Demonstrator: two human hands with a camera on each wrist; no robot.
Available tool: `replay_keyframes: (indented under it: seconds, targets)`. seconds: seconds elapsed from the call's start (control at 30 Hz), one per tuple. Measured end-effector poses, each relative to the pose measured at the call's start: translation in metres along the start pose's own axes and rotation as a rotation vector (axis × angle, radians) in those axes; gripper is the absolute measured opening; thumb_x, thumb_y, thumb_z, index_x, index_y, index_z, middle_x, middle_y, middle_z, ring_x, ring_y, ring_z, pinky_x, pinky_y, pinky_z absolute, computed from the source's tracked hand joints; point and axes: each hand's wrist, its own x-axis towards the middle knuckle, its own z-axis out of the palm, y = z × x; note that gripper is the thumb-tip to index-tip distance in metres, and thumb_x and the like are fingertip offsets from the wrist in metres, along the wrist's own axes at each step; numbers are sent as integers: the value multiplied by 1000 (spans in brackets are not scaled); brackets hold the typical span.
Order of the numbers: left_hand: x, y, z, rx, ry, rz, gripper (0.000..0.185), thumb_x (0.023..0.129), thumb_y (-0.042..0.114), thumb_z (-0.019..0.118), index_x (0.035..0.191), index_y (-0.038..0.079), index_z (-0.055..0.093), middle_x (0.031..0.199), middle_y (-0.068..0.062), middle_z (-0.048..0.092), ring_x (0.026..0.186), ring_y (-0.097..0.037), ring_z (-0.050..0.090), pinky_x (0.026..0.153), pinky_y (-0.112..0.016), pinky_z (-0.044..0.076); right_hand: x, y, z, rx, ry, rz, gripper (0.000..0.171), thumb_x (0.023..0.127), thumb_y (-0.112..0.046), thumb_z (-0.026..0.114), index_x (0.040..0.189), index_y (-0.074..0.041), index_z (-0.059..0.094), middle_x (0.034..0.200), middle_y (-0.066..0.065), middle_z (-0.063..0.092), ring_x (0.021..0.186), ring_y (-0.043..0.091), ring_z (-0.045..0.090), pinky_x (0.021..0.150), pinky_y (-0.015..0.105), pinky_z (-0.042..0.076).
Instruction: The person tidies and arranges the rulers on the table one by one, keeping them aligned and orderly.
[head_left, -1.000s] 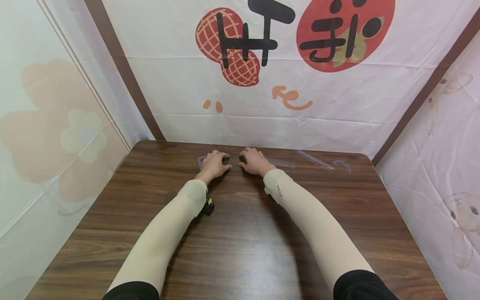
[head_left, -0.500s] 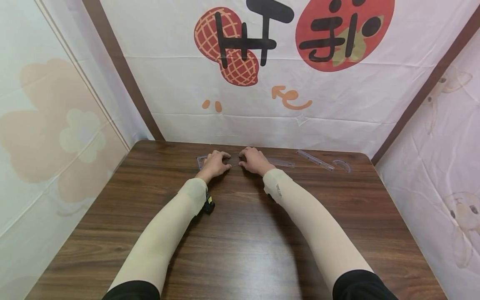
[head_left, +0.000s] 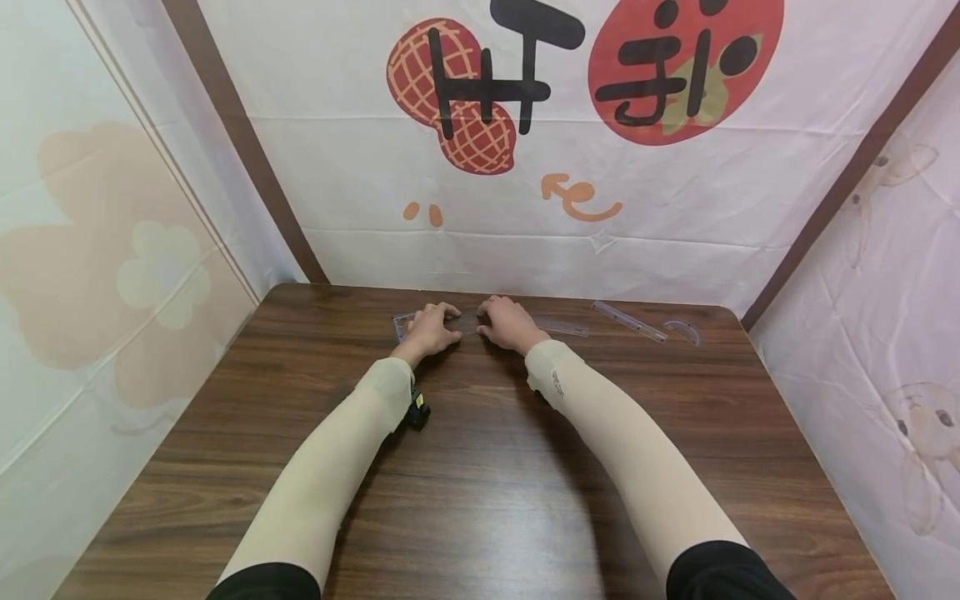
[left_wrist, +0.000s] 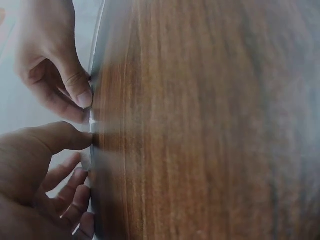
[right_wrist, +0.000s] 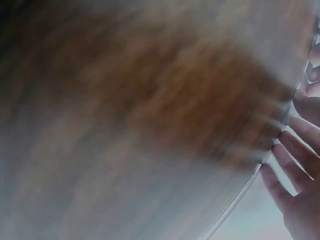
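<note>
Both hands are at the far edge of the brown table, thumbs facing. My left hand (head_left: pixel 427 329) and right hand (head_left: pixel 510 323) pinch a thin clear plastic piece (head_left: pixel 467 323) between thumb and fingers, one at each side. Its kind is hard to tell. A clear drawing piece with blue edges, like a set square (head_left: pixel 400 325), lies partly under the left hand. A clear strip, seemingly a ruler (head_left: pixel 564 327), lies right of the right hand. The left wrist view shows the left thumb (left_wrist: pixel 67 137) below the right hand (left_wrist: pixel 50 50); the right wrist view is blurred.
Farther right along the back of the table (head_left: pixel 480 467) lie a clear straight ruler (head_left: pixel 630 322) and a clear protractor (head_left: pixel 683 333). A printed cloth wall (head_left: pixel 360 250) rises just behind the table edge, with cloth at both sides.
The hands keep nearly the same place. The clear piece between them shows a little more plainly; the ruler, protractor and set square stay put.
</note>
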Motion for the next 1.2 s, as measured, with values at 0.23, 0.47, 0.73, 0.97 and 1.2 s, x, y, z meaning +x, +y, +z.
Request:
replay_keyframes:
  seconds: [0.23, 0.47, 0.73, 0.97, 1.2]
  targets:
    - [0, -1, 1, 21, 20, 28, 48, 103, 20, 73, 147, 10, 59, 138, -14, 60, 136, -39, 47, 113, -58, 32, 2, 1, 4, 11, 26, -12, 40, 107, -25, 70, 141, -6, 66, 134, 12, 65, 126, 29, 61, 109, 46, 51]
    - [-1, 1, 1, 48, 20, 52, 49, 104, 19, 71, 149, 5, 58, 138, -17, 59, 132, -37, 54, 116, -55, 39, 3, 2, 6, 19, 10, -11, 37, 109, -25, 68, 141, -6, 66, 131, 11, 63, 119, 27, 63, 104, 41, 53]
    - [-3, -1, 1, -2, -3, 69, 49, 106, 18, 70, 150, 1, 57, 143, -21, 54, 132, -37, 53, 113, -51, 44, -1, 0, 3, 40, 11, -20, 36, 108, -25, 68, 139, -5, 68, 130, 12, 63, 121, 27, 63, 107, 42, 52]
    - [-4, -1, 2, 7, 10, 95, 46, 107, 17, 69, 148, 0, 59, 143, -22, 55, 131, -37, 55, 113, -51, 45, -4, 1, 3, 61, 5, 7, 40, 107, -28, 70, 140, -6, 68, 133, 11, 62, 125, 28, 62, 110, 44, 50]
    - [-9, -3, -2, 32, 25, 115, 46, 106, 21, 70, 148, 4, 61, 141, -20, 56, 128, -36, 57, 109, -53, 47, -7, 3, 3, 101, 1, 7, 41, 106, -30, 73, 140, -7, 67, 135, 11, 61, 131, 30, 58, 114, 51, 46]
